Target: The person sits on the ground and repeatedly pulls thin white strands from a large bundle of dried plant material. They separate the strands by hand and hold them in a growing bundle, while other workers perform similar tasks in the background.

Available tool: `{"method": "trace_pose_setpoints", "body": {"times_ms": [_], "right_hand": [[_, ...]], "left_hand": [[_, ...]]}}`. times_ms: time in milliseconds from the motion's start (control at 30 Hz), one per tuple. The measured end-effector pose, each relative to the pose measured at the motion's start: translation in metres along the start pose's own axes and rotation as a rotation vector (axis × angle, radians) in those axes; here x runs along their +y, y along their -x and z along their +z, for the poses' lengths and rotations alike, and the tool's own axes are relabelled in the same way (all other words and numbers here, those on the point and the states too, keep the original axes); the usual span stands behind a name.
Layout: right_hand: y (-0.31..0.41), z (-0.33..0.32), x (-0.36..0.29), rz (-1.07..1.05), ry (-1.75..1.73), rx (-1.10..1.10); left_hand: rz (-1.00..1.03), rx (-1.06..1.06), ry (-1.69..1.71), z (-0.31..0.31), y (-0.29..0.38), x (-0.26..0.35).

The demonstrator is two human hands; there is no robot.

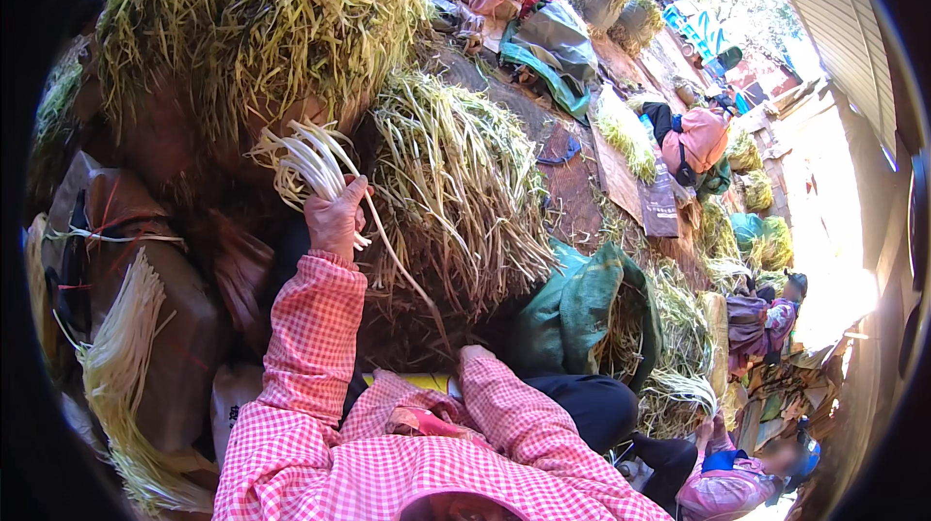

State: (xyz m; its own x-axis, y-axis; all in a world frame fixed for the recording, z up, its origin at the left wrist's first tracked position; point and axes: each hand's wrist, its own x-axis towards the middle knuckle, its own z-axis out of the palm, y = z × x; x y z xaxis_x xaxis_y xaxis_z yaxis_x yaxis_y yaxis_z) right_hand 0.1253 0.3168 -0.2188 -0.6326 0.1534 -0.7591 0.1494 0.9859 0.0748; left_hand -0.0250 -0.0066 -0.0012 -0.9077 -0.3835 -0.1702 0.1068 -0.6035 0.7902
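Observation:
My left hand (334,219) is raised at centre left, closed around a bunch of pale white plant stalks (313,165). One long stalk (404,266) slants from beside that hand down to my right hand (474,352), which is low in front of me. Its fingers are mostly hidden, so its hold on the stalk cannot be made out. Beyond the hands lies a large heap of long green-and-white stalks (451,194) with brown ends towards me. Another bundle of pale stalks (124,361) lies at the left.
Big piles of yellow-green leafy stalks (305,19) stand at the upper left. A green woven sack (574,310) stands open at the right of the heap. A brown wrapped block (167,317) is at the left. Several people sit at the right, one nearby holding stalks (687,390).

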Motion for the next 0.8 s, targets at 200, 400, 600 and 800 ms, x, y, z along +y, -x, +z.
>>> {"method": "trace_pose_setpoints", "body": {"times_ms": [200, 400, 600, 800], "right_hand": [[0.111, -0.134, -0.067, -0.537, -0.452, 0.625], [0.104, -0.158, -0.141, -0.931, -0.791, 0.697], [0.105, -0.085, -0.118, -0.689, -0.993, 0.283], [0.105, -0.159, -0.140, -0.758, -1.112, 0.496]], "left_hand": [[-0.134, -0.059, -0.101, -0.007, 0.016, 0.000], [-0.295, -0.135, 0.030, 0.006, 0.024, -0.019], [-0.212, 0.003, 0.062, -0.012, 0.004, 0.002], [-0.522, -0.444, -0.113, 0.001, 0.038, -0.024]]}}
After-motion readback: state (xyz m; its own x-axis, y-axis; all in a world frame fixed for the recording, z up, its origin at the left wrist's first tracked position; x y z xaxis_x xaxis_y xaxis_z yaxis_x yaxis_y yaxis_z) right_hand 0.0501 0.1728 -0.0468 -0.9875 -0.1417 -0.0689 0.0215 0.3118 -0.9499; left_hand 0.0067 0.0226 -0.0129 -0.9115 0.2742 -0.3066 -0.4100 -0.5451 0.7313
